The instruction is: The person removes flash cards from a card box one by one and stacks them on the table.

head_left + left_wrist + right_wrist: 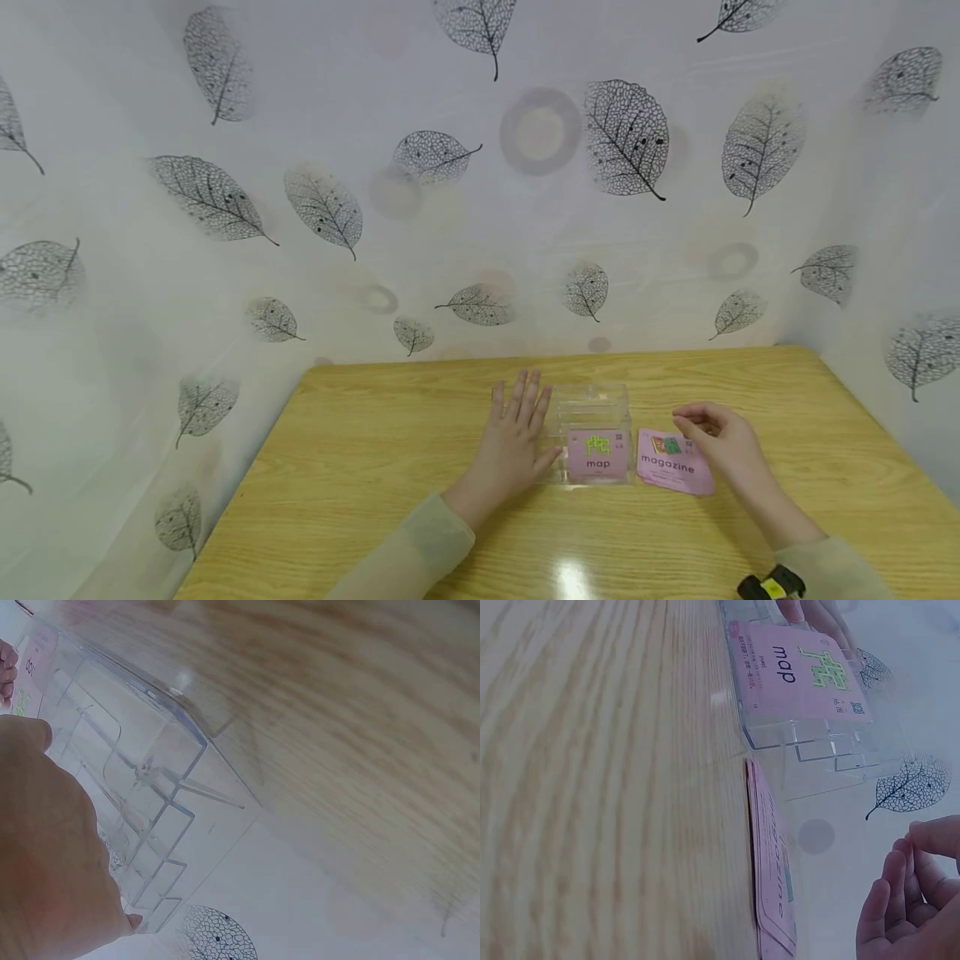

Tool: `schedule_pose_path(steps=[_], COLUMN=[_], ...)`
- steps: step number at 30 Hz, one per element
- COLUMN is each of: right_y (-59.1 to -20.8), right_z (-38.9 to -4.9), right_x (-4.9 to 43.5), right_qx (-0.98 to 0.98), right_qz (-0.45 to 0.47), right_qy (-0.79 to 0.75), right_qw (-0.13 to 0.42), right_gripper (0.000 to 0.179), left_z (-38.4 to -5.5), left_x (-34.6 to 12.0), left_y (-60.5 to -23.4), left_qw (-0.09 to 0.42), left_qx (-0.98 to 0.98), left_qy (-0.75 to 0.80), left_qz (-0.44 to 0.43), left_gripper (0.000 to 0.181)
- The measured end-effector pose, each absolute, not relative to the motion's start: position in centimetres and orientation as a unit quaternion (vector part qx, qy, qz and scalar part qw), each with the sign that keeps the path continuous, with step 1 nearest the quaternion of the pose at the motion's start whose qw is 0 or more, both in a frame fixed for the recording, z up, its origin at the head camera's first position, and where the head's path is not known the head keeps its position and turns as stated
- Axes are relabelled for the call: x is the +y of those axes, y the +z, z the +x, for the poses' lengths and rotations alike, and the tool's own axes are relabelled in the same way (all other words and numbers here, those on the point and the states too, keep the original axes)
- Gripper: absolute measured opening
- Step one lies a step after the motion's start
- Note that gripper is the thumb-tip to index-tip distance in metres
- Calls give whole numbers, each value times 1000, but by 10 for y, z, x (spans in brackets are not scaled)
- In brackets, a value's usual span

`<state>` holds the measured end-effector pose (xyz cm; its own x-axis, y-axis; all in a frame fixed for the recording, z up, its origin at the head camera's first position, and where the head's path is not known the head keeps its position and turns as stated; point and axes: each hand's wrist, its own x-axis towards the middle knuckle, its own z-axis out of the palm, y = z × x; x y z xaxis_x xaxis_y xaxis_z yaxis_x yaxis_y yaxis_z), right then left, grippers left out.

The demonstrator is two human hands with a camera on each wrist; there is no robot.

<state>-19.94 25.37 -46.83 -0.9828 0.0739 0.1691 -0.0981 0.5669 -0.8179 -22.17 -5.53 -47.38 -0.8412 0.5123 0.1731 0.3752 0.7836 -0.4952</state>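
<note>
A clear plastic tiered holder (592, 408) stands on the table, with a pink card reading "map" (597, 468) in its front slot. My left hand (512, 437) rests along the holder's left side, fingers straight and spread, with the thumb by its front. In the left wrist view that hand (52, 840) lies over the clear tiers. To the right of the holder lies a small stack of pink cards (675, 462), "magazine" on top. My right hand (723, 437) is above the stack's right side, fingers loosely bent and nothing seen between them; the right wrist view shows it apart from the cards.
The wooden table (360, 450) extends on both sides of the holder and cards. A pale wall covering (465, 208) printed with dark leaves rises behind the table's back edge. A black strap with a yellow part (772, 586) is around the right wrist.
</note>
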Motion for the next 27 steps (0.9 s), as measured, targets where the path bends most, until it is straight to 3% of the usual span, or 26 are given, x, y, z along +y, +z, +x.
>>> schedule_pose_path(steps=[27], right_y=[-466], right_z=[-194], right_x=[236], right_qx=[-877], right_qz=[32], right_qy=[470], right_qw=[96], right_gripper=[23], left_z=[-220], left_x=[-54], left_y=[-472], left_qw=[144], left_qx=[-937], left_qy=[212], left_qz=[-238], left_gripper=[85])
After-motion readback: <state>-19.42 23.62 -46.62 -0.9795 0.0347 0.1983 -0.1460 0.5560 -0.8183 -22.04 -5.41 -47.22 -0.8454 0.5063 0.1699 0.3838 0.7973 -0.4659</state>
